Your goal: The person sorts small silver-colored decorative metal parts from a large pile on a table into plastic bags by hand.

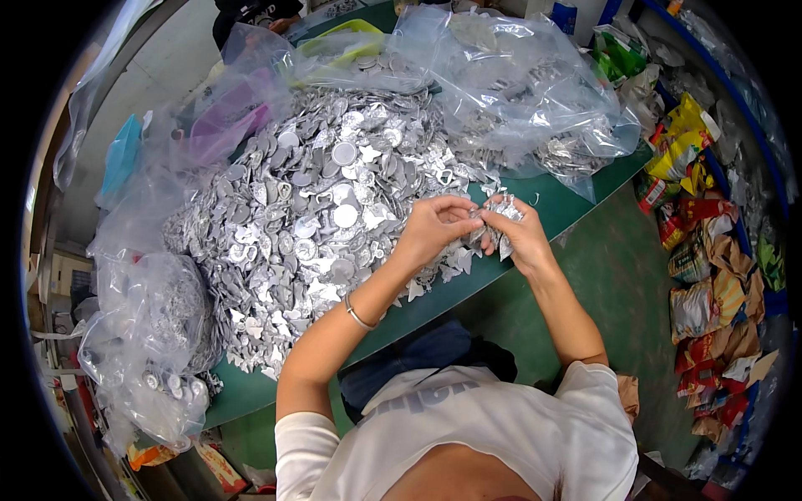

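A big heap of small silver foil pieces (pixel 317 209), round, heart and star shaped, covers the green table (pixel 251 388). My right hand (pixel 525 238) grips a bunch of silver foil pieces (pixel 499 215) over the table's near edge. My left hand (pixel 434 227) meets it from the left, fingertips pinched on a piece of that same bunch. A thin metal bangle (pixel 357 316) circles my left wrist.
Clear plastic bags (pixel 535 92) with more silver pieces lie at the back right, and others (pixel 150 334) at the left. Colourful snack packets (pixel 710 275) line the floor on the right. Another person's dark sleeve (pixel 251 12) shows at the top.
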`<move>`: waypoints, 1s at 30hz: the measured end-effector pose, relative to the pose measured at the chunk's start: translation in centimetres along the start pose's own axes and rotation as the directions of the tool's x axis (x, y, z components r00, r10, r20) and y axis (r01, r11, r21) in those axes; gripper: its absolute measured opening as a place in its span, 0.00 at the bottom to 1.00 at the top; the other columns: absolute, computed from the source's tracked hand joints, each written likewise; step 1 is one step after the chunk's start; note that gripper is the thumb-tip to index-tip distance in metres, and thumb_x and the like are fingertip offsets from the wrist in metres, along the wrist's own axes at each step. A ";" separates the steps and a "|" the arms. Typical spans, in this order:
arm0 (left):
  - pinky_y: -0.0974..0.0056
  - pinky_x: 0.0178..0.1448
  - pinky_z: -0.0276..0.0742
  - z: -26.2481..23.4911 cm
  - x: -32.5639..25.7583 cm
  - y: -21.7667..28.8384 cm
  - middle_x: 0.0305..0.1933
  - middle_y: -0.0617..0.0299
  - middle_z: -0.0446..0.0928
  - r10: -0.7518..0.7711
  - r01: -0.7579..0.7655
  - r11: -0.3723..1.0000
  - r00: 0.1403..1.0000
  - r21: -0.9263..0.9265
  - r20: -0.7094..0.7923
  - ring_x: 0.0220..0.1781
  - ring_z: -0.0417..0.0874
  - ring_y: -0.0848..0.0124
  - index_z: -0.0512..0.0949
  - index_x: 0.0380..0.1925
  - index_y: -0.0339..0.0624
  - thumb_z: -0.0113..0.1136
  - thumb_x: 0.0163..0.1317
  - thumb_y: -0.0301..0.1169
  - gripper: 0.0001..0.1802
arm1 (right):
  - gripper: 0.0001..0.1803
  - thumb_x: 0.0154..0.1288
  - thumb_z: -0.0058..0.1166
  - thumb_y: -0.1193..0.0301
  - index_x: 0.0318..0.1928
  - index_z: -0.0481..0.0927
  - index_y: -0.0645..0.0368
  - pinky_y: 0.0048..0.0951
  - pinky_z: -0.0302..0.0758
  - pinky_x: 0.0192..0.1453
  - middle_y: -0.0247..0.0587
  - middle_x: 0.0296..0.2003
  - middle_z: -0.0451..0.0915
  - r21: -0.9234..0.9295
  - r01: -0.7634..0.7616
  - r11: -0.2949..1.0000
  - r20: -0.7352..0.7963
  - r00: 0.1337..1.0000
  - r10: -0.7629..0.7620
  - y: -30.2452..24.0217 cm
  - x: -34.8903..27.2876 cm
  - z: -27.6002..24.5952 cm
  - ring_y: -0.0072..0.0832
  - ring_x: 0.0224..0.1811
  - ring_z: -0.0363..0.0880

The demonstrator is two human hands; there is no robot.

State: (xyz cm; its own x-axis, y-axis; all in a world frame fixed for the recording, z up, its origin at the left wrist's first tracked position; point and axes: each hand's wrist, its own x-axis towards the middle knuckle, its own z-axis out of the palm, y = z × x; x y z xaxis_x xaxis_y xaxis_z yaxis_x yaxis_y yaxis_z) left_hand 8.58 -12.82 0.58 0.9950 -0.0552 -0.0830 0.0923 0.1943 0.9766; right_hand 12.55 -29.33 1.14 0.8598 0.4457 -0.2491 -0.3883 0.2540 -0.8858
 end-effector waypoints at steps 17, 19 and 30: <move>0.72 0.40 0.79 -0.1 -1.5 1.5 0.36 0.58 0.79 -0.258 0.287 0.897 0.958 -0.337 0.128 0.36 0.81 0.74 0.75 0.40 0.32 0.64 0.52 0.24 0.15 | 0.13 0.60 0.52 0.74 0.44 0.74 0.69 0.20 0.65 0.12 0.42 0.29 0.77 0.078 -0.132 0.988 0.163 0.980 0.118 -3.4 -2.8 0.0 0.23 0.15 0.71; 0.72 0.40 0.79 -0.1 -1.6 1.6 0.36 0.59 0.79 -0.262 0.297 0.889 0.954 -0.349 0.143 0.36 0.81 0.74 0.75 0.41 0.33 0.64 0.52 0.24 0.16 | 0.13 0.60 0.51 0.74 0.44 0.74 0.68 0.20 0.65 0.12 0.42 0.29 0.77 0.092 -0.136 0.986 0.177 0.977 0.118 -3.4 -2.9 0.1 0.22 0.15 0.71; 0.71 0.41 0.78 1.3 -2.6 2.5 0.36 0.59 0.79 -0.181 0.192 0.944 0.981 -0.269 0.066 0.36 0.80 0.74 0.75 0.40 0.32 0.62 0.53 0.23 0.14 | 0.12 0.60 0.53 0.75 0.45 0.73 0.66 0.19 0.69 0.15 0.38 0.26 0.75 0.097 -0.139 0.985 0.255 0.961 0.111 -3.1 -3.6 -0.4 0.20 0.19 0.73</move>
State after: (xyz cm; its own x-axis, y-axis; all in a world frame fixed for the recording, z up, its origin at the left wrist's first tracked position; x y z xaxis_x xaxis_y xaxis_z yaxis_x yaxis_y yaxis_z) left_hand 6.19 -13.49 3.53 0.9571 -0.1537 -0.2455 0.2886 0.4358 0.8525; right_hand 10.81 -32.04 4.68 0.6984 0.6751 -0.2375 -0.5346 0.2714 -0.8003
